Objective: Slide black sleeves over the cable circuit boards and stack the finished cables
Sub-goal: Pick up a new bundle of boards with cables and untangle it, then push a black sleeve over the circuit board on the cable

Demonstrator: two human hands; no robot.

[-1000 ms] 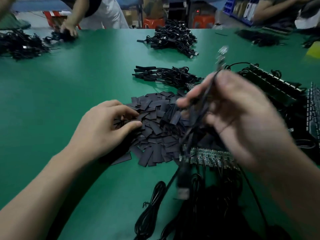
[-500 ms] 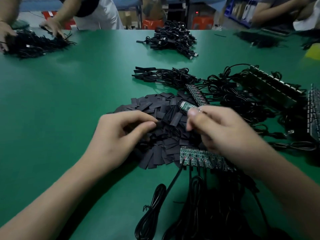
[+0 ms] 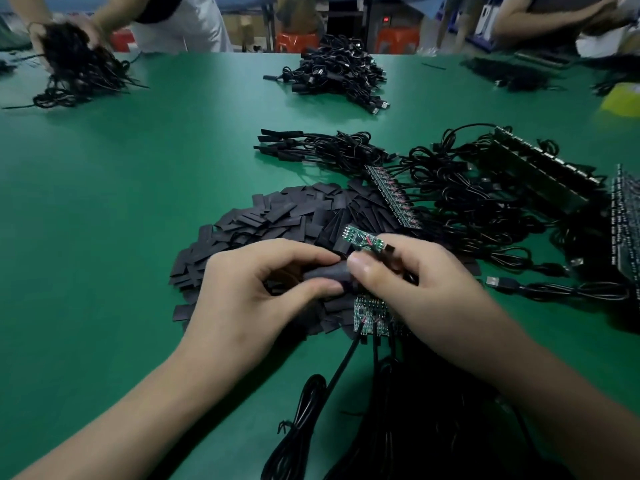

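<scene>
The left hand (image 3: 263,296) pinched a black sleeve (image 3: 327,273) between curled thumb and fingers. The right hand (image 3: 426,289) pinched a green circuit board (image 3: 360,238) at the sleeve's 1 o'clock, above the sleeve pile (image 3: 273,220) on the bench (image 3: 121,202). Sleeved cables (image 3: 311,147) lay at 12 o'clock.

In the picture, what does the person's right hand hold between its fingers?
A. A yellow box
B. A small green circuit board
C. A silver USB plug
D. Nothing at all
B: the right hand pinches a small green circuit board over the pile of black sleeves, while the left hand holds one black sleeve next to it.
</scene>
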